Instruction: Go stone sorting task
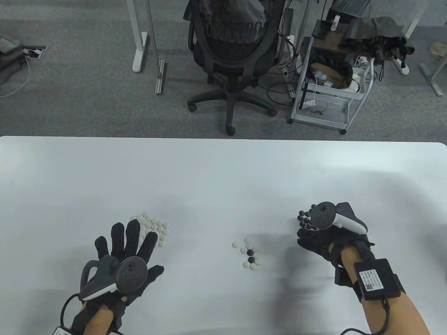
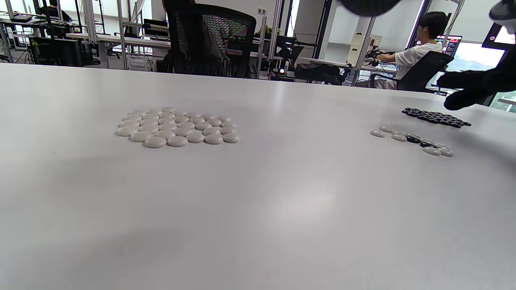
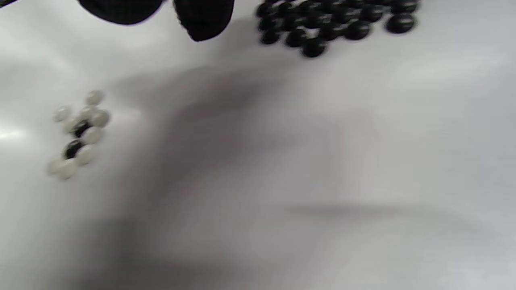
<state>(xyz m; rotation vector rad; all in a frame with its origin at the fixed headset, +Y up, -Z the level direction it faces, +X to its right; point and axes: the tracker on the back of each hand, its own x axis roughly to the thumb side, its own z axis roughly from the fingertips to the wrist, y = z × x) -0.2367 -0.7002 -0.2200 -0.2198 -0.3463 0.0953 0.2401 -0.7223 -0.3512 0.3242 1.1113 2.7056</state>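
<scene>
Sorting looks mostly done, I'd say. What's left is the small mixed cluster (image 1: 248, 254) sitting a bit right of centre in the lower half of the table view: mostly white stones with two black stones (image 1: 250, 255) tucked in the middle of it. To its left, well apart, is the tidy white pile (image 1: 153, 228), and over on the right is the black pile (image 1: 305, 220), partly hidden under the tracker.

Left hand (image 1: 120, 260) is in the lower left with fingers spread out straight, holding nothing, fingertips just at the near edge of the white pile. Right hand (image 1: 321, 240) is at the lower right next to the black pile, fingers curled downward; the wrist view is blurry, so I can't tell whether it's got a stone pinched or not.

Next move, my guess: go back to the mixed cluster and pick out the two black ones without scattering the whites touching them, then shift the whites left. Bare white worktop (image 1: 216, 181) everywhere else.
</scene>
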